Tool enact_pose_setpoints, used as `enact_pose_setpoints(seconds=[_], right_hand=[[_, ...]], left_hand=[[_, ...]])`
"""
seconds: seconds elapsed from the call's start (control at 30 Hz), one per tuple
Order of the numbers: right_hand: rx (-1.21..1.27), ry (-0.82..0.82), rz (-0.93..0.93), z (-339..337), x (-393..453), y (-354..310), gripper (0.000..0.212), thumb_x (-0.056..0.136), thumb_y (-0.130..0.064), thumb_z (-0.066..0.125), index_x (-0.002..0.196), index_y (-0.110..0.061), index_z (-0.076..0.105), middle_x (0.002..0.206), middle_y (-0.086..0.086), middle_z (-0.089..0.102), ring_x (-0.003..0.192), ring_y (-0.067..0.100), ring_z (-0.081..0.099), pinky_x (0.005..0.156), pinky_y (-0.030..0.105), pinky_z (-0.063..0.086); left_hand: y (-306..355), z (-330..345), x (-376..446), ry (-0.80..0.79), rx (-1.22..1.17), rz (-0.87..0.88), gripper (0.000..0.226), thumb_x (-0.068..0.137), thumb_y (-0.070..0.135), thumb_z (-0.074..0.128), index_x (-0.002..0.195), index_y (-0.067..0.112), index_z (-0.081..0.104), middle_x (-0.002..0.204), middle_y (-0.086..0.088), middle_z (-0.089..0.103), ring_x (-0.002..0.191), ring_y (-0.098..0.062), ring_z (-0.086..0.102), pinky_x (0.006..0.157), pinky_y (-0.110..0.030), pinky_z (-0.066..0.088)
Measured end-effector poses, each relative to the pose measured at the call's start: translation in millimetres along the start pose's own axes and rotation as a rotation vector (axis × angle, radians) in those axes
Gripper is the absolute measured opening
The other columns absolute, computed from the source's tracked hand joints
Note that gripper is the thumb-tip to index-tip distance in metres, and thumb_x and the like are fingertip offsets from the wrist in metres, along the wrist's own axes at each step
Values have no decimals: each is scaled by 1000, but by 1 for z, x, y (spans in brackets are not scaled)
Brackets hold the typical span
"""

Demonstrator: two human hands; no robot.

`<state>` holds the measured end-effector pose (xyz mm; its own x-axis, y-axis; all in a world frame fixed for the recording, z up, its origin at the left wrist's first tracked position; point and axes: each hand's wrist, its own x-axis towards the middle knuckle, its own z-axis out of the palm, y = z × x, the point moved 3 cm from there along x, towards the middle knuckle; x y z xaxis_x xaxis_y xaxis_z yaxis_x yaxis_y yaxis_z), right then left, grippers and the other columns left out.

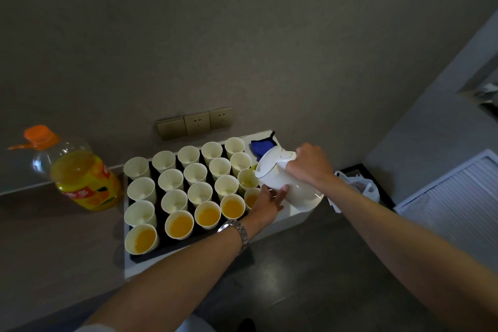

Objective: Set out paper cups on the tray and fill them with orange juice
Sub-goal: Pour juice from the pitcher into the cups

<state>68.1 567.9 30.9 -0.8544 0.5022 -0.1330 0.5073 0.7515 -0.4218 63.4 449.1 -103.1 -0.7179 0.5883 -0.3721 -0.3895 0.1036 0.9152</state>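
Rightward, the right hand (pixel 310 163) clenches the handle of a white jug (pixel 285 183), tilted over a cup at the tray's (pixel 161 246) right edge. Flat fingers of the left hand (pixel 269 203) steady the jug's underside. Paper cups (pixel 188 178) fill the black tray; the near ones hold juice. An orange juice bottle (pixel 80 172) stands on the tabletop (pixel 40 237) at left.

Red band on the label of the juice bottle (pixel 86 183) carried white characters — too blurred to read. Nothing legible on the paper cups (pixel 169 180), the white jug (pixel 285 183) or the wall sockets (pixel 196 122).
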Motion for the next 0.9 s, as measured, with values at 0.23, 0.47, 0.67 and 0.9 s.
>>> enact_pose_setpoints(seconds=[0.23,0.47,0.67,0.9], right_hand=[[-1,-10,4,0,-2,-1,14,69,-11,56,61,-13,44,59,6,47,56,25,43,53,32,31],[-2,0,7,-2,-4,-4,22,69,-10,55,59,-14,37,57,4,42,56,24,38,51,29,26],[-3,-11,18,-2,-3,-4,17,70,-13,57,61,-13,42,59,4,46,58,25,44,53,31,31],[9,-23,32,-2,-2,0,15,75,-16,59,67,-11,48,65,4,52,64,25,51,54,31,34]], left_hand=[[-1,1,-3,-4,-46,-36,63,102,36,59,155,17,30,154,-8,47,143,-30,46,108,-49,51],[-1,1,-3,-17,-54,-47,63,103,37,58,155,18,29,154,-7,46,143,-30,46,109,-49,51],[1,2,-4,-19,-64,-57,55,104,36,56,150,18,34,153,-8,47,143,-30,47,109,-48,50],[3,3,-4,-20,-54,-49,59,103,36,58,153,18,33,154,-7,47,143,-29,46,111,-48,49]])
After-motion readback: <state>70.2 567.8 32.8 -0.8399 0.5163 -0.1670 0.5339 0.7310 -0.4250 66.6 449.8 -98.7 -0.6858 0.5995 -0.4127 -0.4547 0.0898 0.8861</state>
